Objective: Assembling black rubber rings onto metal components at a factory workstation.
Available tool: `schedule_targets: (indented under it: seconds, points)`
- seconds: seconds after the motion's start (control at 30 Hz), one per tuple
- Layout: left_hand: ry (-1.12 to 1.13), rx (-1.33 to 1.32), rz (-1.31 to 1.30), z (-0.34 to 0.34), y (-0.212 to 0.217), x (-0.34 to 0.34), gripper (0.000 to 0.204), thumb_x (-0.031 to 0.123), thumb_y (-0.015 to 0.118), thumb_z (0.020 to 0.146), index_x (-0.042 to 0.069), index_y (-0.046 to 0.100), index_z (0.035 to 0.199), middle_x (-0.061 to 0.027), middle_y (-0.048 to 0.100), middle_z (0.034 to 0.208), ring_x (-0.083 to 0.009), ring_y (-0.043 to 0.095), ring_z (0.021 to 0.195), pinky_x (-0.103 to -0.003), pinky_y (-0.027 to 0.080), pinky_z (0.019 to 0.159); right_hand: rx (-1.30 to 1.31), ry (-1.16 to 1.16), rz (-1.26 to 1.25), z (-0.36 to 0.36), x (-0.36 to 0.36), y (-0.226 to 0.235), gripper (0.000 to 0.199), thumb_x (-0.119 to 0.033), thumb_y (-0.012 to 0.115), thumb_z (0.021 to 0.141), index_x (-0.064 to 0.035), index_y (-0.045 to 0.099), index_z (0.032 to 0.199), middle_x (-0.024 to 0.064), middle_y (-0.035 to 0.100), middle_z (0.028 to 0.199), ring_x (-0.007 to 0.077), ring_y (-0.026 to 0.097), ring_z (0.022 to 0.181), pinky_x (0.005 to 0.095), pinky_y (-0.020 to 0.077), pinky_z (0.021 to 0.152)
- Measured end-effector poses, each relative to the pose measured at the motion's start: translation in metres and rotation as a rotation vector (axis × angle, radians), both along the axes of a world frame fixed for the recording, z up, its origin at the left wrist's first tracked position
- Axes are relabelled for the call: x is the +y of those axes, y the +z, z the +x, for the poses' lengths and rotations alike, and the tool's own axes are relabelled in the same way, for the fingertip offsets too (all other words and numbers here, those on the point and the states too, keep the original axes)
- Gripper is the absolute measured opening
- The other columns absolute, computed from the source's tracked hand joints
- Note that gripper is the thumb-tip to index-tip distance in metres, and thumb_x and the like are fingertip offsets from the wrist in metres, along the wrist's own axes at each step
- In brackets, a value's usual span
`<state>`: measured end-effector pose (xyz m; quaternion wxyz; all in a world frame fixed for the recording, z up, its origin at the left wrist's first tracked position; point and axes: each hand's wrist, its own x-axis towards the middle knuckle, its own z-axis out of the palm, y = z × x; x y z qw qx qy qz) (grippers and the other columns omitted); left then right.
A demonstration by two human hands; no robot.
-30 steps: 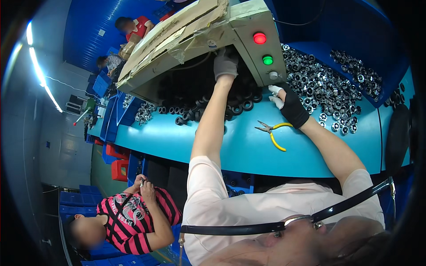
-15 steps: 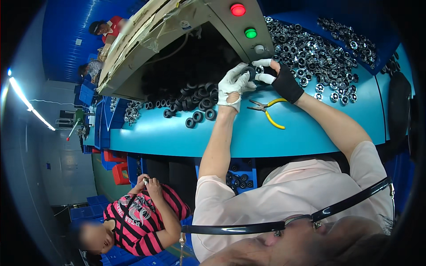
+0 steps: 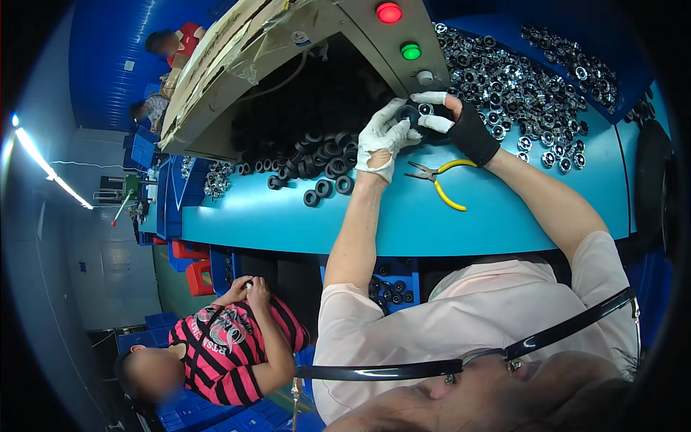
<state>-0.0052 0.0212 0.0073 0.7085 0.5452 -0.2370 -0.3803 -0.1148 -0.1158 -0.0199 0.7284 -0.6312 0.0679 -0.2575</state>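
Grip: left hand (image 3: 384,138) and right hand (image 3: 461,124) both clamped on one black ring (image 3: 412,115).
Change: hands were apart a second ago, now joined above the surface (image 3: 288,216).
Meaning: ring picked up, being fitted.

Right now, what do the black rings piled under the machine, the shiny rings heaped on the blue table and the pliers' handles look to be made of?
Black rings: matte, unreflective, probably rubber or plastic. Shiny silver rings: bright glints suggest polished metal. Yellow-handled pliers: glossy yellow grips, likely plastic coating; grey metal jaws. The left hand in a white, seemingly fabric glove and the right hand hold a small dark ring part.
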Motion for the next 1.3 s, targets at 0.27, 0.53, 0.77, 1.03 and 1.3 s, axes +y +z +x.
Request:
schedule_targets:
  seconds: [0.27, 0.53, 0.77, 1.03, 1.3]
  points:
    - [0.024, 0.033, 0.020, 0.001, 0.003, 0.004, 0.038, 0.013, 0.052, 0.092, -0.004, 0.044, 0.124, -0.0107, 0.057, 0.103, -0.0165, 0.061, 0.071, -0.032, 0.054, 0.068, 0.062, 0.045, 0.068, -0.001, 0.004, 0.004, 0.036, -0.013, 0.063, 0.082, -0.0052, 0.057, 0.116, 0.0041, 0.064, 0.098, 0.0087, 0.058, 0.087, 0.0242, 0.0477, 0.076]
    - [0.022, 0.084, -0.031, 0.002, -0.001, 0.006, 0.039, 0.010, 0.052, 0.090, -0.002, 0.043, 0.126, -0.0113, 0.057, 0.106, -0.0173, 0.062, 0.074, -0.032, 0.054, 0.070, 0.125, -0.019, 0.046, -0.003, 0.008, 0.007, 0.032, -0.014, 0.063, 0.083, -0.0060, 0.058, 0.113, 0.0029, 0.064, 0.088, 0.0070, 0.059, 0.075, 0.0224, 0.0486, 0.063]
    - [0.027, 0.052, -0.012, 0.000, 0.001, -0.003, 0.040, 0.006, 0.054, 0.088, -0.002, 0.044, 0.126, -0.0115, 0.057, 0.108, -0.0179, 0.061, 0.074, -0.032, 0.055, 0.071, 0.118, -0.004, 0.108, -0.006, 0.000, 0.007, 0.031, -0.016, 0.064, 0.083, -0.0067, 0.058, 0.112, 0.0030, 0.063, 0.087, 0.0065, 0.058, 0.071, 0.0225, 0.0493, 0.057]
    - [0.076, -0.023, 0.097, 0.002, 0.001, 0.004, 0.035, 0.012, 0.056, 0.088, -0.001, 0.051, 0.120, -0.0114, 0.059, 0.096, -0.0185, 0.062, 0.071, -0.029, 0.052, 0.066, 0.004, -0.120, -0.061, 0.012, 0.002, -0.015, 0.024, -0.021, 0.065, 0.082, -0.0071, 0.060, 0.101, 0.0033, 0.059, 0.089, 0.0102, 0.058, 0.072, 0.0249, 0.0485, 0.059]
    - [0.160, -0.051, -0.140, 0.005, -0.016, 0.006, 0.033, 0.005, 0.056, 0.086, -0.004, 0.051, 0.117, -0.0142, 0.061, 0.096, -0.0194, 0.064, 0.062, -0.031, 0.057, 0.058, 0.097, -0.105, -0.082, 0.007, 0.006, -0.005, 0.029, -0.017, 0.060, 0.087, -0.0066, 0.060, 0.114, 0.0002, 0.062, 0.099, 0.0057, 0.057, 0.078, 0.0215, 0.0476, 0.069]
